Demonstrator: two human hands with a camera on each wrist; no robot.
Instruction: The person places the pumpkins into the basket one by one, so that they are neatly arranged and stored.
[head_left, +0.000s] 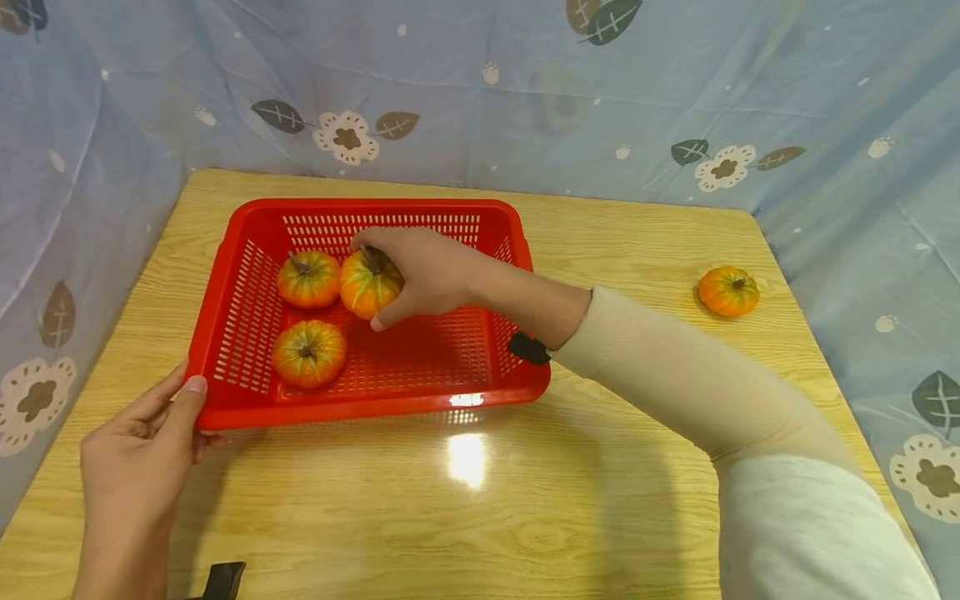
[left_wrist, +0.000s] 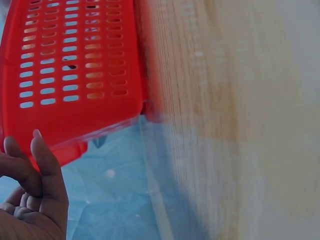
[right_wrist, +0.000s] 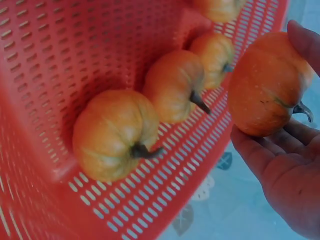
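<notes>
A red plastic basket (head_left: 420,404) with slotted walls stands on the table. My left hand (head_left: 142,458) grips its front left corner, thumb on the rim and fingers beneath. The left wrist view shows that hand at the outside of the basket wall (left_wrist: 75,117). My right hand (head_left: 431,271) reaches into the basket and holds a small orange pumpkin (head_left: 367,287) between thumb and fingers. Beside it sit a pumpkin (head_left: 309,281) at the back and another pumpkin (head_left: 309,354) nearer the front. The right wrist view shows the held pumpkin (right_wrist: 267,85) and several others lying in the basket.
One more pumpkin (head_left: 728,291) lies on the wooden table (head_left: 637,250), far to the right of the basket. Patterned blue cloth (head_left: 480,83) hangs behind the table and along both sides. My right forearm crosses over the basket's right end.
</notes>
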